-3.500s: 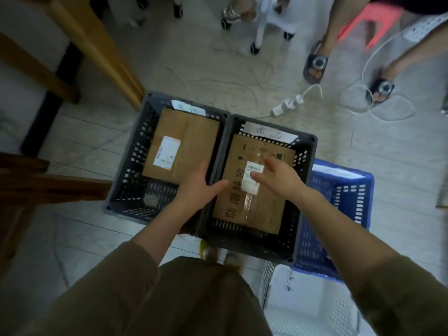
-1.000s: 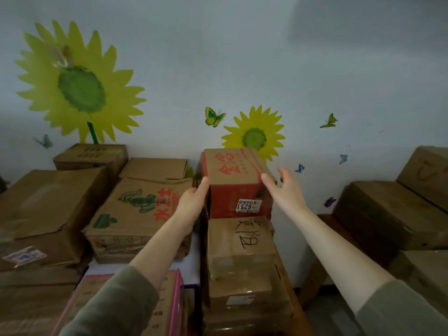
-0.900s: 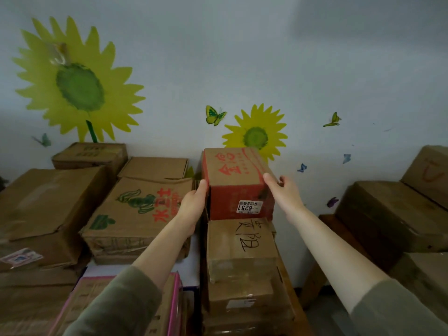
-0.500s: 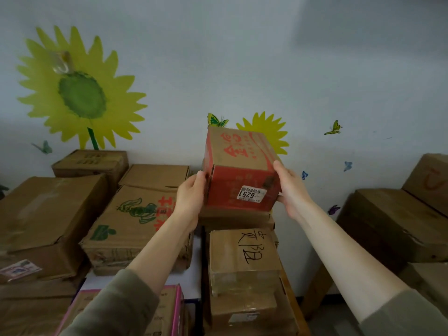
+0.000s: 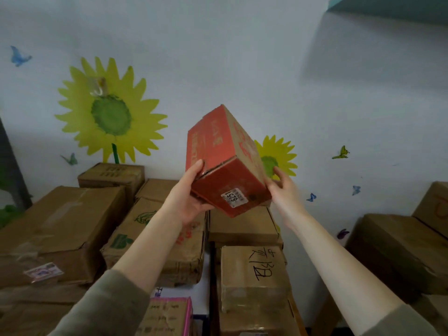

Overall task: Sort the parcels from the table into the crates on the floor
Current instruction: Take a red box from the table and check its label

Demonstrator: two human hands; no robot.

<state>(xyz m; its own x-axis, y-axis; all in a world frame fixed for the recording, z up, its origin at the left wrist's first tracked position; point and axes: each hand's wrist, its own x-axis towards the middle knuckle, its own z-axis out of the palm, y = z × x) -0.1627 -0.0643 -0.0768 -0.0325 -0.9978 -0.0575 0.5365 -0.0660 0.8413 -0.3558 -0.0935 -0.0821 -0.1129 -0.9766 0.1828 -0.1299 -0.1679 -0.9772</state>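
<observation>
Taped brown cartons (image 5: 60,229) sit shut on the left, contents unseen. Left hand (image 5: 191,195) cups the red parcel (image 5: 225,161), thumb over its edge, fingers curled beneath. Parcel's tilted, up in the air, clear of the stack (image 5: 242,224) below. Right hand (image 5: 282,190) grips the far side, fingertips partly hidden. More closed boxes (image 5: 397,251) on the right, bare wall (image 5: 242,57) behind.

pale blue-white wall (image 5: 242,57); large sunflower decal (image 5: 110,112) at left, smaller sunflower decal (image 5: 282,154) lower centre, butterfly stickers (image 5: 340,152) scattered. teal ledge (image 5: 400,6) top right, shadow beneath.
</observation>
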